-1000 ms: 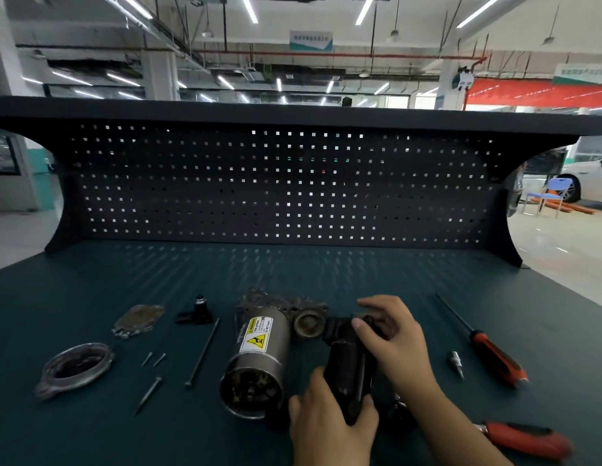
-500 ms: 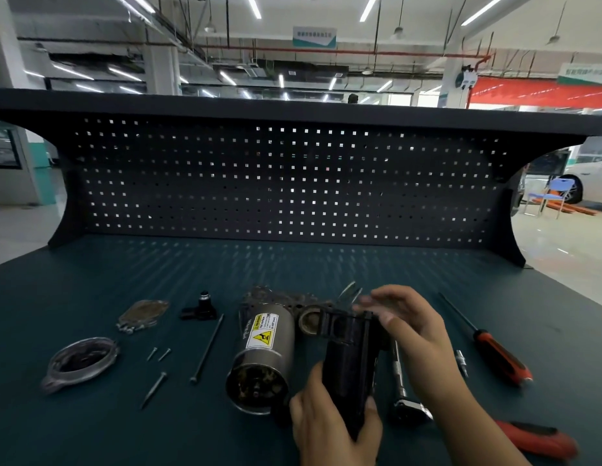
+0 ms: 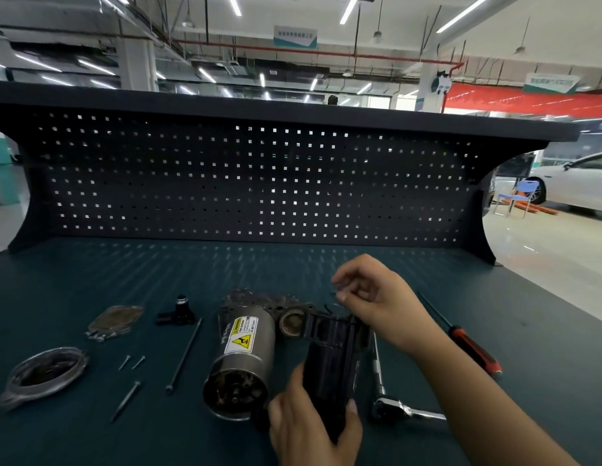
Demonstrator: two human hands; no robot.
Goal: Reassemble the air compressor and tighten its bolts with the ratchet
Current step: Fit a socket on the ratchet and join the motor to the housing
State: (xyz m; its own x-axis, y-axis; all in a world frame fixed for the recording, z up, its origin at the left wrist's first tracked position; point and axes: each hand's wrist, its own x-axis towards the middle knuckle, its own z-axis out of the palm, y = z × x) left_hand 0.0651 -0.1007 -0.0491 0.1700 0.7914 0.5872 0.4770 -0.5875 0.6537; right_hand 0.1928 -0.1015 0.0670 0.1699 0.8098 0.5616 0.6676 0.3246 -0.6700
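Left hand (image 3: 313, 428) gripping black housing (image 3: 329, 361) beside motor (image 3: 245, 351), near bench (image 3: 124, 270) front edge, right hand (image 3: 370, 297) above it, fingers curled, cannot tell if holding something

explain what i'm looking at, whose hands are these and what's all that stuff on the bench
One picture, from a camera on a person's head, looking down at their hands over a dark green workbench. The left hand grips a black plastic housing beside a silver cylindrical motor with a yellow warning label: parts of an air compressor. The right hand hovers above with curled fingers; whether it holds anything is too blurred to tell. Nearby: a chrome ratchet, a red-and-black screwdriver, long bolts and a round metal ring.
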